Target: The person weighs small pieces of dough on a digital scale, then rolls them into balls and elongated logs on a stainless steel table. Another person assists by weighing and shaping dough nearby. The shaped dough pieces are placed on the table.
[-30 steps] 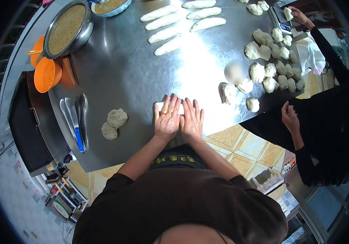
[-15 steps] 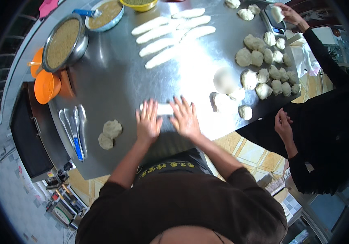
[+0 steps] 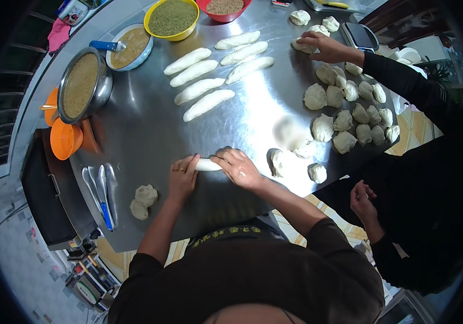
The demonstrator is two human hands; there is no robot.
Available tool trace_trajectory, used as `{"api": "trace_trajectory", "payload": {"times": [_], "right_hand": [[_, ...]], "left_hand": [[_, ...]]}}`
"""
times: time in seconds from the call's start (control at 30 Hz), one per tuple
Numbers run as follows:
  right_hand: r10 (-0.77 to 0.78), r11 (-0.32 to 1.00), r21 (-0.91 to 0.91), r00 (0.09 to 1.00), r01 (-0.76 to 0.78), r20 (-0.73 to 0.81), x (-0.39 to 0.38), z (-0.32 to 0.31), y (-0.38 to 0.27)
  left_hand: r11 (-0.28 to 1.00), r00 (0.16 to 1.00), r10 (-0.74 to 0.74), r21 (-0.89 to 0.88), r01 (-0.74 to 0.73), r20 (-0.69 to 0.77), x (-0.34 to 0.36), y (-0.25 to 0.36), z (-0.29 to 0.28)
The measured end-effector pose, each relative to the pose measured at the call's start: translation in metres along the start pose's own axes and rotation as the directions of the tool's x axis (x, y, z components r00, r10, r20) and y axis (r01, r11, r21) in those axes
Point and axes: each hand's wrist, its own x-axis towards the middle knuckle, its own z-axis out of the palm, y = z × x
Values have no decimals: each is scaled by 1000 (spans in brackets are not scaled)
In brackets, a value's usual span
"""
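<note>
A short white dough roll [image 3: 206, 164] lies crosswise on the steel table in front of me. The fingers of my left hand [image 3: 183, 177] are curled over its left end. My right hand [image 3: 238, 168] closes over the other end with bent fingers, and whitish smears show on its back. Only the middle of the roll is visible between them. Left of my left hand sit two touching lumps of dough [image 3: 144, 201]. Past my hands lie several longer rolled dough strips [image 3: 208, 105] in two columns.
Many dough lumps [image 3: 344, 120] cover the table's right side, where a co-worker's hand [image 3: 330, 47] reaches over one near a scale [image 3: 361, 36]. At left are a steel bowl [image 3: 105, 81], orange bowls [image 3: 66, 139] and tongs [image 3: 103, 197]. Yellow [image 3: 175, 36] and red bowls [image 3: 226, 18] stand far back.
My hands went from lying flat with spread fingers on the roll to curling around its ends. The co-worker's hand moved from the scale to the dough lumps. The whole view shifted.
</note>
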Motion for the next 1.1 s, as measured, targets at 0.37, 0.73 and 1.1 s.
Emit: {"api": "trace_trajectory", "payload": {"times": [0.37,0.73,1.1], "right_hand": [[209,945,-172,920,-277,-331,83,-138,158],[561,827,133,788,-546,-252,-19,-52,5],[806,286,813,586,-508,83,0,68,-124]], "left_hand": [[998,967,69,23,-65,-245,246,77,19],[725,804,-588,383,573,-90,-64,-26,-81],[887,919,-277,-441,133,-281,-48,38,-96]]}}
